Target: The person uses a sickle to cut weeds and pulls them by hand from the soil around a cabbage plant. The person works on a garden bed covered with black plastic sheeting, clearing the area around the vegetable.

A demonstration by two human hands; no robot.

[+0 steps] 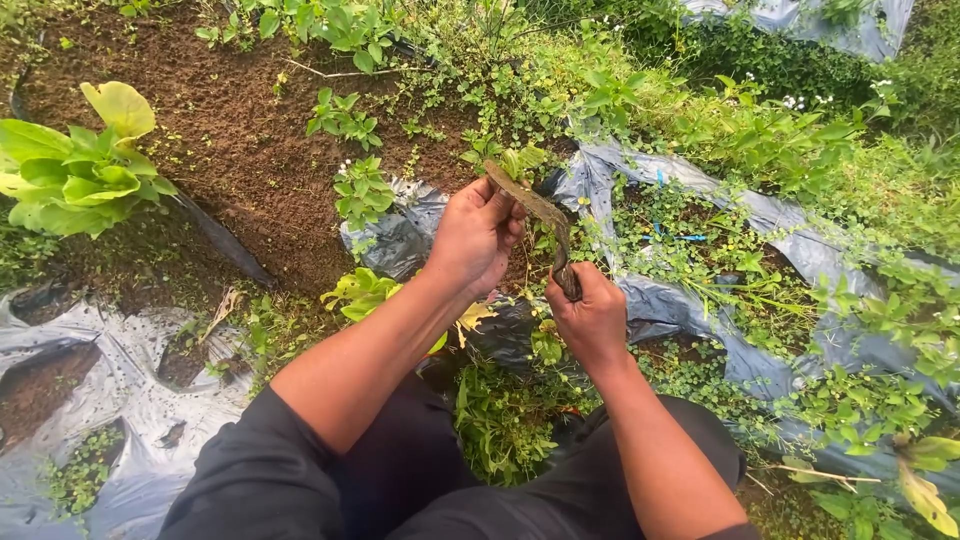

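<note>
Two bare hands meet over a garden bed, and both of them are on one tool, a small curved sickle (pixel 545 225) with a brown, dirty blade. The right hand (pixel 592 318) is closed tightly around the handle, which almost disappears inside the fist. The left hand (pixel 478 235) is closed more loosely at the other end: its fingers and thumb pinch the blade near the tip, as if they rub or pull something from the metal. I cannot tell if there is soil or plant fibre under the fingers.

The sickle is held in the air, just above a torn sheet of grey plastic mulch (pixel 670 300) that covers the bed. Beside the sickle on its right, many small weeds (pixel 700 250) grow through and over this plastic, and they continue far from the tool toward the upper corner. Directly below the sickle, between the person's knees, stands a thick clump of green weeds (pixel 505 420), not cut. Well to the left of the sickle there is a patch of bare brown soil (pixel 230 140), and beyond it a leafy lettuce plant (pixel 75 170) with pale green leaves.

In my judgement the weeding is only partly done. The bare soil looks already cleaned, but the plastic to the right of the sickle and the clump below it are full of weeds, so most of the cutting remains. At this moment the blade touches no plant.
</note>
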